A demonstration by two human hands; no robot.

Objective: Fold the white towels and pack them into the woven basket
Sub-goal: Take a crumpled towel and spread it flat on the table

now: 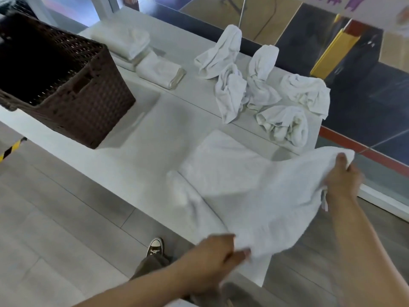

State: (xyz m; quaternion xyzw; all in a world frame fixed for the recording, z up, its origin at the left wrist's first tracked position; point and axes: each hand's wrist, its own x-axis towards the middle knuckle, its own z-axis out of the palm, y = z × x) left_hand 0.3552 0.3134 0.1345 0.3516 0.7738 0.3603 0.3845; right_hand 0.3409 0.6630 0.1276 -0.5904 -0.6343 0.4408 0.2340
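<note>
We stretch one towel (pixel 254 196) to fold it.
On the table (pixel 137 134), the basket (pixel 88 103) stands open at upper left, probably to take the folded stack (pixel 143 56) behind it. The towel spans lower right, partly lifted and taut. Crumpled towels (pixel 261 89) wait upper right. Our left hand (pixel 212 255) and right hand (pixel 342 178) each pinch a corner, well apart.

The woven basket (pixel 88 103) at 10 o'clock runs off the left edge, and inside it's too dark to tell what's in there. The spread towel (pixel 254 196) at 5 o'clock hides most fingers of the left grip (pixel 212 258) and the right grip (pixel 340 180), which is kinda motion-smeared. The purple-lettered sign (pixel 332 3) at 1 o'clock is chopped off at the top, so it's unreadable.
</note>
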